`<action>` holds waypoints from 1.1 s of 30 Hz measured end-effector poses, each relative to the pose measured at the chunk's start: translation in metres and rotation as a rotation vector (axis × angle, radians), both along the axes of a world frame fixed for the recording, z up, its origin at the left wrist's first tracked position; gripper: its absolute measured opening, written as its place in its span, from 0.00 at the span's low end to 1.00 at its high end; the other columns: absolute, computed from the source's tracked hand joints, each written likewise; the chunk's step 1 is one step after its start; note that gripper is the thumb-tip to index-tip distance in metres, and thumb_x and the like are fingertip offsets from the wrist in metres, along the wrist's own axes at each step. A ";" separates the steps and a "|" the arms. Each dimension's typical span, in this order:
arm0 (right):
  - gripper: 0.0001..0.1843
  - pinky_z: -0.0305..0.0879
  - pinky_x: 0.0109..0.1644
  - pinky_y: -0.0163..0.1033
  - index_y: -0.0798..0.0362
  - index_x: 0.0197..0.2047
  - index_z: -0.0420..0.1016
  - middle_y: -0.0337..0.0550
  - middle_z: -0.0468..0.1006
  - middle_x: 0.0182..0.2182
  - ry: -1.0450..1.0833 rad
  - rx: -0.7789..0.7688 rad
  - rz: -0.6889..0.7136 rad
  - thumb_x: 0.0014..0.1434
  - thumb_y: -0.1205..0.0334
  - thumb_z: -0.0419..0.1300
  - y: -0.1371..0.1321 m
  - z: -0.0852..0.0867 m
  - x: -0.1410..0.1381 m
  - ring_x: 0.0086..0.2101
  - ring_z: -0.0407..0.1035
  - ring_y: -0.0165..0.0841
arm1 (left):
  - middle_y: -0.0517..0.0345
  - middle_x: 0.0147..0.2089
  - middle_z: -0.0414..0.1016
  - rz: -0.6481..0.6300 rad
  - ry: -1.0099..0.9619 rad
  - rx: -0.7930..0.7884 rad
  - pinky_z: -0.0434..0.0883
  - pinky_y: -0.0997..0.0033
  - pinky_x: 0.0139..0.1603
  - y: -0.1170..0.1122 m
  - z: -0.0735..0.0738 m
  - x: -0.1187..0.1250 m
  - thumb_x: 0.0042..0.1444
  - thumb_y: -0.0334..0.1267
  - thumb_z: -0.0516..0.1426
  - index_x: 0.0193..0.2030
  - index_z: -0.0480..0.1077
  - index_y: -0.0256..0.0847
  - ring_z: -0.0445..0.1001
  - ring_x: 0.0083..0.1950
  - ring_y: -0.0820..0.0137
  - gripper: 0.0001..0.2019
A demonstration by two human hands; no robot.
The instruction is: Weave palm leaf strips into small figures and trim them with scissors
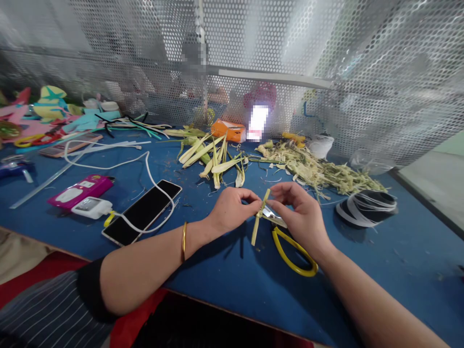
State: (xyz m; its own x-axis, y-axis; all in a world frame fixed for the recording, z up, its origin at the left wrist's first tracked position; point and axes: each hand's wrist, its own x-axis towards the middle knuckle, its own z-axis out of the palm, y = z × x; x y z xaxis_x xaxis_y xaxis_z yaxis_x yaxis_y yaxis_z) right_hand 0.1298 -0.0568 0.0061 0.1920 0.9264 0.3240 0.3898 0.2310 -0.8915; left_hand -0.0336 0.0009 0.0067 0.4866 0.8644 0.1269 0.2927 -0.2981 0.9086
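Observation:
My left hand (232, 209) pinches a narrow pale-green leaf strip (258, 224) that stands nearly upright above the blue table (217, 280). My right hand (302, 212) is closed on the same strip from the other side. Yellow-handled scissors (292, 251) lie under my right palm, their blades pointing at the strip; whether the hand grips them I cannot tell. A thin bangle circles my left wrist.
Cut leaf pieces (213, 157) and a heap of trimmings (319, 169) lie behind my hands. A phone (143, 211) with a white cable, a pink box (81, 189), a roll of white band (366, 208) and an orange box (228, 130) sit around. A perforated screen (326, 63) closes the back.

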 end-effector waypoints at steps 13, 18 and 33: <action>0.04 0.61 0.43 0.43 0.48 0.35 0.75 0.42 0.76 0.36 -0.742 0.339 0.253 0.62 0.65 0.60 0.000 0.016 0.015 0.39 0.70 0.37 | 0.59 0.29 0.73 -0.208 -0.049 -0.169 0.64 0.73 0.38 0.005 0.000 -0.001 0.52 0.33 0.56 0.29 0.73 0.36 0.68 0.32 0.74 0.06; 0.05 0.59 0.44 0.42 0.50 0.35 0.73 0.41 0.76 0.34 -0.784 0.312 0.335 0.63 0.68 0.59 -0.001 0.019 0.013 0.38 0.69 0.35 | 0.61 0.27 0.71 -0.208 -0.046 -0.304 0.63 0.73 0.36 0.003 0.004 0.000 0.51 0.31 0.56 0.29 0.73 0.35 0.65 0.30 0.75 0.04; 0.04 0.56 0.45 0.43 0.51 0.33 0.71 0.40 0.74 0.32 -0.901 0.289 0.321 0.61 0.65 0.61 -0.002 0.018 0.014 0.36 0.67 0.36 | 0.62 0.25 0.71 -0.251 -0.016 -0.312 0.63 0.73 0.34 0.004 0.004 0.000 0.50 0.30 0.57 0.25 0.72 0.37 0.65 0.28 0.75 0.05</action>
